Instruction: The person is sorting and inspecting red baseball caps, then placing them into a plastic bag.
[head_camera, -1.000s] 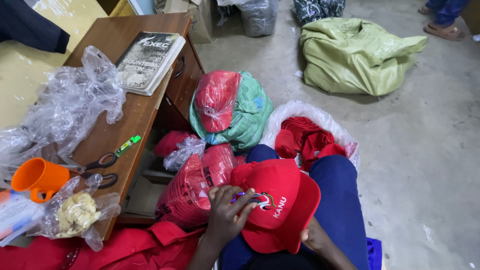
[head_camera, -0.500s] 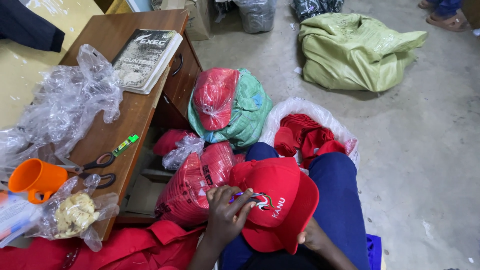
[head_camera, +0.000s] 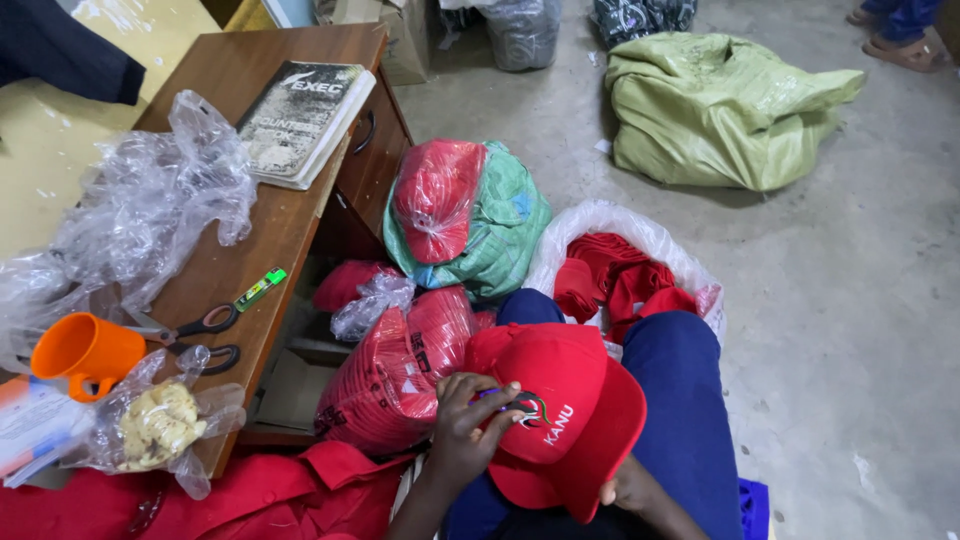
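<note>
From the head camera, you have a red cap (head_camera: 565, 415) resting on your lap, crown up, near the bottom middle of the view. Your left hand (head_camera: 470, 430) lies on its front panel, fingers curled down and pressing at the embroidered emblem (head_camera: 530, 408); something small and purple seems pinched there, but I cannot tell what. Your right hand (head_camera: 625, 493) is under the brim at the near right edge, mostly hidden, apparently gripping the cap from below. Keep that lower hand taut so the panel stays flat while the left fingertips work. A bagged stack of red caps (head_camera: 400, 370) sits just left of your knee, and scissors (head_camera: 195, 335) lie on the wooden desk (head_camera: 290, 215) further left.
</note>
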